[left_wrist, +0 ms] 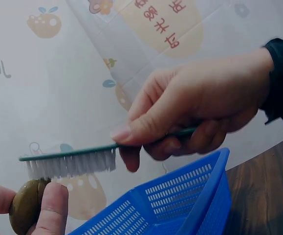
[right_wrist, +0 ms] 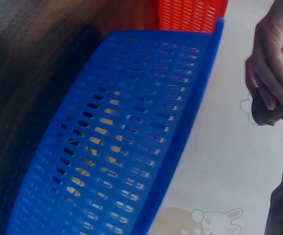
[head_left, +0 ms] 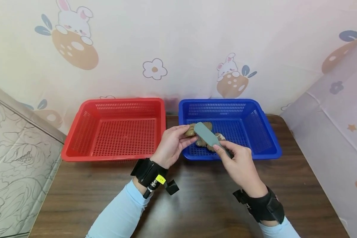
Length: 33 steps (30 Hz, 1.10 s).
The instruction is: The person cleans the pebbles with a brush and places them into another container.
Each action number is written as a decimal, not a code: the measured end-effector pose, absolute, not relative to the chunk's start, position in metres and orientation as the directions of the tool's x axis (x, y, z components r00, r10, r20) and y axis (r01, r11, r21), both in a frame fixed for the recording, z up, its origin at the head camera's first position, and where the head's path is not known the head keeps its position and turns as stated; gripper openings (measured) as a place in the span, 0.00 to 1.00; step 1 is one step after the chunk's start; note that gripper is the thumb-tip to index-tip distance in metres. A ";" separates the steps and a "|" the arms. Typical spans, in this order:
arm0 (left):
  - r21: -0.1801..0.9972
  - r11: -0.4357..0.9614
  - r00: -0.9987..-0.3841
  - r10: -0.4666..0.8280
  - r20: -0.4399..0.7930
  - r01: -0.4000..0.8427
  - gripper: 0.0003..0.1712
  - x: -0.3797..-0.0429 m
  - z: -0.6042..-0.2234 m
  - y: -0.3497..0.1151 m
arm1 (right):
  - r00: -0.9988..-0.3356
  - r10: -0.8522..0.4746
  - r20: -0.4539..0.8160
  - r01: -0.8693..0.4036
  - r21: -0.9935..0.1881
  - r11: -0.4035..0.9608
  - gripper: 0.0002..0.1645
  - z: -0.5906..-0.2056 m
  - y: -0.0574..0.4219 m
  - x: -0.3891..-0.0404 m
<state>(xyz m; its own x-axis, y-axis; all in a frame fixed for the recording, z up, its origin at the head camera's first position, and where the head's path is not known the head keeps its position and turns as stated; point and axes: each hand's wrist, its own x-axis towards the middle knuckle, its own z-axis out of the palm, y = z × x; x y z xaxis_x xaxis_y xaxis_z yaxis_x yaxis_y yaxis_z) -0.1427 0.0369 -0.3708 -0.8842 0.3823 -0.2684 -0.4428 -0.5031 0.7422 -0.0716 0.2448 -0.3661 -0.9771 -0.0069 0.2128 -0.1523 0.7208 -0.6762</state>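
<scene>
My left hand pinches a rounded, olive-brown, stone-like piece between thumb and fingers, above the left side of the blue basket. In my right hand is a grey-green brush, gripped by its handle. Its white bristles face down and touch or nearly touch the top of the piece, as the left wrist view shows. Several more brownish lumps lie in the basket below, partly hidden by the brush and the hands.
A red perforated basket stands to the left of the blue one. Both are on a dark wooden table, close to a patterned wall covering. Pale patterned panels border the table on both sides.
</scene>
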 end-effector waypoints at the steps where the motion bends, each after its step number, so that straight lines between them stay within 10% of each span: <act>1: 0.746 -0.499 -0.885 0.380 -0.269 -0.441 0.17 -0.142 -0.371 0.037 | -0.977 -0.003 0.212 -0.149 -0.676 0.722 0.21 -0.366 0.245 -0.072; 33: 0.746 -0.516 -0.897 0.361 -0.257 -0.422 0.17 -0.140 -0.370 0.032 | -0.972 0.014 0.234 -0.160 -0.708 0.688 0.16 -0.367 0.242 -0.070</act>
<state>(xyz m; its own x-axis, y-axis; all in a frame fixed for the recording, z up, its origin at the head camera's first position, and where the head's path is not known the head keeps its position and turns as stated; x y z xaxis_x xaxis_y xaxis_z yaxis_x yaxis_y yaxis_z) -0.1395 0.0318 -0.3704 -0.8965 0.3606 -0.2573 -0.4216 -0.5159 0.7458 -0.0700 0.2425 -0.3673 -0.9723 0.0138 0.2335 -0.1603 0.6877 -0.7081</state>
